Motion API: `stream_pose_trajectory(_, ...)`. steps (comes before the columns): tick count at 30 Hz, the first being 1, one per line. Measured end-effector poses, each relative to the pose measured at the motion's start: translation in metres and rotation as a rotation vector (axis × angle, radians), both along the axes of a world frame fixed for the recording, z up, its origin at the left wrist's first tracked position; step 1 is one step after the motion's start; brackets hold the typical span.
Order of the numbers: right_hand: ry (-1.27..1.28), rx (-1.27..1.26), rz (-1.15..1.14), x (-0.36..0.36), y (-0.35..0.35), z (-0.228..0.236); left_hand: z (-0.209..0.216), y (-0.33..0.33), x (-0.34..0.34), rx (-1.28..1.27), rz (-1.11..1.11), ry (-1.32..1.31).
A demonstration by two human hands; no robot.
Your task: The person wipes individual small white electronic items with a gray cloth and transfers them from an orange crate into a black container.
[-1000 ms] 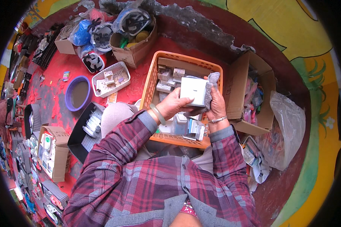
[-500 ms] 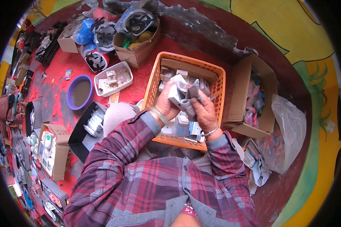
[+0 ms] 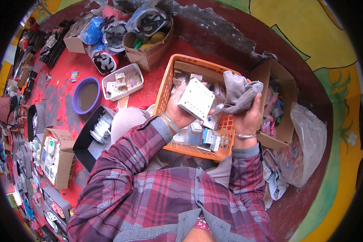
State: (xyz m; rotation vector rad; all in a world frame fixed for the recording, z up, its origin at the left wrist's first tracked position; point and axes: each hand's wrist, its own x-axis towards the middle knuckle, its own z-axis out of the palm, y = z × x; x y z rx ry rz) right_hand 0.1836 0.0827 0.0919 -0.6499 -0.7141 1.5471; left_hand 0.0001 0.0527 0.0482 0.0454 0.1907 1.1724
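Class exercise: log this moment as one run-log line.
left hand: holds white square panel | right hand: holds grey cloth | below panel: orange basket with small items | far left of basket: purple basin

Narrow gap between white block (image 3: 196, 99) and cloth (image 3: 241, 92), basket (image 3: 197, 153) below

Hands (image 3: 248, 117) apart, both full; forearms (image 3: 140, 139) forward

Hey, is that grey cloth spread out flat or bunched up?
Bunched up: the grey cloth is crumpled into thick folds in the right hand, not spread flat.
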Motion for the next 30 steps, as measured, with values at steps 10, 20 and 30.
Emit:
stream_pose_trajectory(10,-1.311,0.731,0.134,-0.045,-0.025,-0.043,-0.004,-0.011,0.015,-0.104,-0.066,0.023)
stream_pose_trajectory(20,-1.187,0.141,-0.301,0.008,0.037,-0.085,0.001,-0.006,0.009,0.063,-0.204,0.146)
stream_pose_trajectory(30,-0.255,-0.143,-0.103,0.023,0.022,-0.023,-0.025,0.004,0.002,-0.254,-0.010,0.260)
